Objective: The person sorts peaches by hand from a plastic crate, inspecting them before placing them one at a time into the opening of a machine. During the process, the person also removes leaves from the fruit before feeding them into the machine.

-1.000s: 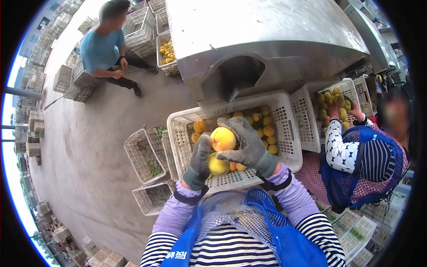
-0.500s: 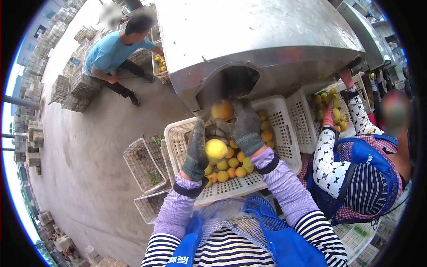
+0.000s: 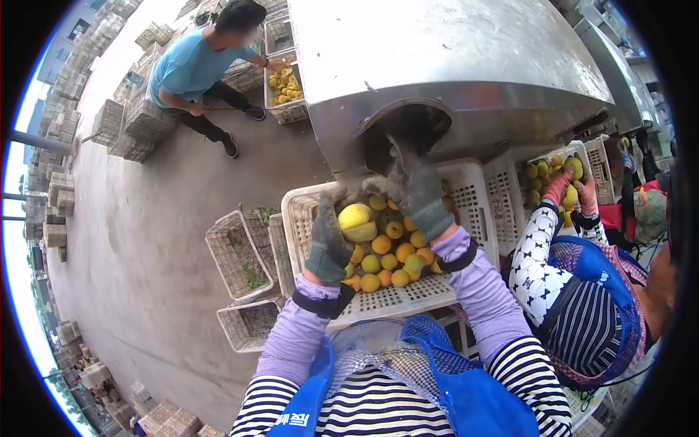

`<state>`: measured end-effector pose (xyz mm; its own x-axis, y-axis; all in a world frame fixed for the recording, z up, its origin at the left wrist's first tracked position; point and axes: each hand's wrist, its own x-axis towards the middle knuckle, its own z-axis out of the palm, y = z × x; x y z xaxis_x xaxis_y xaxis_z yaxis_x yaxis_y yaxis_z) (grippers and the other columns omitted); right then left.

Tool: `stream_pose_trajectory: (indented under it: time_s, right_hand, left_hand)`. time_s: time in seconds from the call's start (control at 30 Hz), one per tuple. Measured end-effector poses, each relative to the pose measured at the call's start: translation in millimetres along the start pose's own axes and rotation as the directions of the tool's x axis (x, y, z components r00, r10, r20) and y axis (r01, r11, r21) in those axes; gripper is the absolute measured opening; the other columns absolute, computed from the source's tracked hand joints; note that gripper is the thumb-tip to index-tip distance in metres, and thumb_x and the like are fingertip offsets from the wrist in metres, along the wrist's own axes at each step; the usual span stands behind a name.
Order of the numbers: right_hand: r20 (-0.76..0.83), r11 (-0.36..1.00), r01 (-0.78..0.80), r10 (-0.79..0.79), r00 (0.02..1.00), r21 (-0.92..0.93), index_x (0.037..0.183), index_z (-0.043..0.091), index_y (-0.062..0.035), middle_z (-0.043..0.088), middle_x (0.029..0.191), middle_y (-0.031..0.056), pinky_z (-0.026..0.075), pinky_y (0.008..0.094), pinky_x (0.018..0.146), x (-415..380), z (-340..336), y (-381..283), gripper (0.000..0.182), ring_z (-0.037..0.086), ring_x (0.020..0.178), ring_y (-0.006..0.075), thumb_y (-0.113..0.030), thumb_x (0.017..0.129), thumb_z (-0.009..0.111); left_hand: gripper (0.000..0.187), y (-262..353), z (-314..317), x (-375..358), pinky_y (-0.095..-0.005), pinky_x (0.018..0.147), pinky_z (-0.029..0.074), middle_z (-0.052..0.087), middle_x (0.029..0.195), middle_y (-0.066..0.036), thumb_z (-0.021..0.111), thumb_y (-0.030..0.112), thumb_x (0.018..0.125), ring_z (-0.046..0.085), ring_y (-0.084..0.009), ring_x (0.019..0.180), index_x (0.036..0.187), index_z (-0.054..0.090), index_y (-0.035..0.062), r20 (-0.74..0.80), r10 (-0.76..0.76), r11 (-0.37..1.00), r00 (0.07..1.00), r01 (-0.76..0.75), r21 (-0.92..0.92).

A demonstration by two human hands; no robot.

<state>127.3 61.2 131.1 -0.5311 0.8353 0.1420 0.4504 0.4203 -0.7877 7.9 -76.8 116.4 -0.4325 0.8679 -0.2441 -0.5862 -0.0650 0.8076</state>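
White crate [image 3: 389,312] of yellow-orange peaches [image 3: 387,260] beneath left hand's [image 3: 329,239] grip on larger peach [image 3: 357,222], right grip [image 3: 416,191] unclear, metal chute [image 3: 408,125] just beyond.

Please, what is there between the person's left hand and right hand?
Between the left hand and right hand are a large yellow fruit, against the left hand, and smaller fruits in the crate. The head view shows it.

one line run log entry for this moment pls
left hand: against large yellow-green fruit | right hand: at machine opening, grasp unclear | crate: yellow and orange fruit inside | co-worker: holding fruit
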Motion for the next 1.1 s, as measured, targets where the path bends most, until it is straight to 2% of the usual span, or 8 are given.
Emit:
stream_pose_trajectory:
  time_s: [0.13,0.3,0.53,0.63,0.8,0.9,1.0,1.1]
  right_hand:
    - [0.034,0.968,0.245,-0.248,0.968,0.06,0.134,0.054,-0.0093,0.06,0.116,0.0141,0.054,0.0411,0.08,-67,18,-3,0.085,0.063,0.097,0.0304,-0.049,0.065,0.085]
    - [-0.064,0.98,0.143,-0.153,0.986,-0.137,0.122,0.059,-0.0049,0.059,0.115,0.0143,0.053,0.0406,0.083,-83,16,-4,0.075,0.062,0.1,0.0317,-0.046,0.065,0.085]
    - [-0.085,0.988,0.125,-0.133,0.987,-0.093,0.115,0.062,-0.0065,0.061,0.109,0.0125,0.055,0.0414,0.077,-75,2,-2,0.066,0.064,0.092,0.0324,-0.045,0.066,0.084]
    - [-0.168,0.974,0.046,-0.084,0.982,-0.22,0.115,0.063,-0.0084,0.062,0.107,0.0122,0.055,0.0425,0.074,-49,2,2,0.064,0.066,0.087,0.0333,-0.046,0.068,0.083]
    - [-0.145,0.907,-0.12,0.066,0.987,-0.403,0.111,0.066,-0.0088,0.065,0.1,0.0122,0.054,0.0418,0.069,25,16,25,0.054,0.067,0.083,0.0322,-0.043,0.072,0.082]
    - [-0.306,0.878,0.239,-0.382,0.872,-0.414,0.108,0.061,-0.0039,0.067,0.092,0.0138,0.054,0.0392,0.065,61,34,34,0.051,0.067,0.079,0.0312,-0.043,0.079,0.077]
    - [-0.238,0.962,0.047,-0.114,0.964,-0.267,0.106,0.062,-0.0027,0.069,0.095,0.014,0.053,0.0373,0.066,60,24,28,0.043,0.068,0.08,0.0302,-0.037,0.084,0.075]
    - [-0.391,0.953,0.3,-0.291,0.873,-0.041,0.105,0.063,-0.0021,0.069,0.091,0.013,0.053,0.0365,0.066,26,2,27,0.03,0.068,0.078,0.0298,-0.027,0.09,0.07]
  left_hand:
    - [0.054,-2,-6,4,-0.035,0.091,0.055,0.066,0.111,-0.011,0.038,0.049,0.104,0.066,-0.021,0.101,0.125,0.059,0.0047,0.173,-0.326,0.866,0.929,0.367,-0.339]
    - [0.043,-3,21,-21,-0.0322,0.088,0.055,0.062,0.114,-0.011,0.033,0.037,0.107,0.064,-0.0186,0.1,0.127,0.053,0.0036,0.072,0.041,0.965,0.997,-0.058,0.256]
    - [0.05,-6,25,-12,-0.0344,0.098,0.049,0.058,0.127,-0.014,0.033,0.039,0.108,0.059,-0.022,0.115,0.138,0.046,0.0015,0.208,-0.302,0.925,0.93,0.339,-0.172]
    - [0.055,-11,24,-8,-0.0395,0.102,0.047,0.054,0.133,-0.015,0.037,0.045,0.105,0.055,-0.0244,0.122,0.141,0.044,0.0031,0.245,-0.179,0.931,0.953,0.244,-0.27]
    - [0.065,-48,-38,-11,-0.0377,0.095,0.048,0.057,0.125,-0.012,0.046,0.055,0.1,0.057,-0.0216,0.11,0.14,0.045,0.0043,-0.122,-0.266,0.963,0.956,0.26,-0.068]
    - [0.062,-64,-56,-15,-0.0361,0.091,0.048,0.061,0.115,-0.009,0.05,0.055,0.099,0.058,-0.0195,0.105,0.137,0.049,0.0062,-0.267,-0.35,0.937,0.898,0.343,-0.072]
    - [0.058,-114,-94,-3,-0.0365,0.091,0.048,0.061,0.116,-0.008,0.053,0.052,0.098,0.058,-0.0185,0.104,0.137,0.049,0.0086,-0.355,-0.319,0.933,0.879,0.356,0.043]
    - [0.061,-186,-128,19,-0.039,0.1,0.044,0.058,0.129,-0.017,0.058,0.046,0.095,0.056,-0.0293,0.118,0.14,0.047,0.0062,-0.372,-0.142,0.776,0.917,0.336,0.534]
